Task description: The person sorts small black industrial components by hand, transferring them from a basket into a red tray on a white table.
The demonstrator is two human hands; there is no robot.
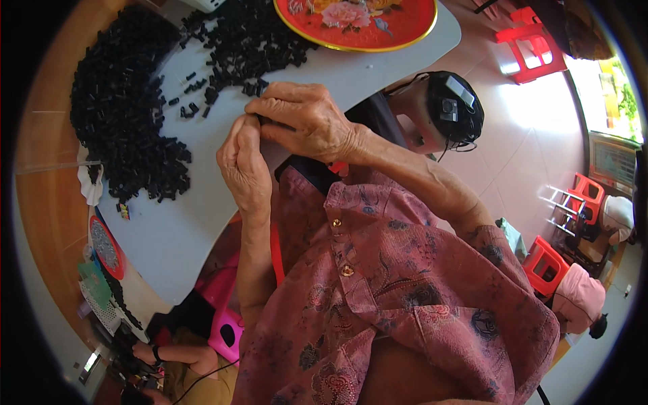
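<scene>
My left hand [246, 165] and my right hand [305, 120] meet fingertip to fingertip above the near edge of a pale table [202, 226]. Both are closed in a pinch. A bit of something small and black shows between the right thumb and fingers, but its shape is mostly hidden. What the left fingers hold is covered by the fingers themselves. Just beyond the hands lie loose short black tube-like pieces [196, 86], part of a spread heap [246, 44] of the same pieces. A bigger dense heap [115, 88] covers the table's left side.
A round red tray [358, 37] with a yellow rim and painted flowers sits at the far edge. At left is a red dish [106, 246] of small grey bits. People sit nearby, one with a black head covering [455, 108] close beyond the table. Red stools [533, 54] stand right.
</scene>
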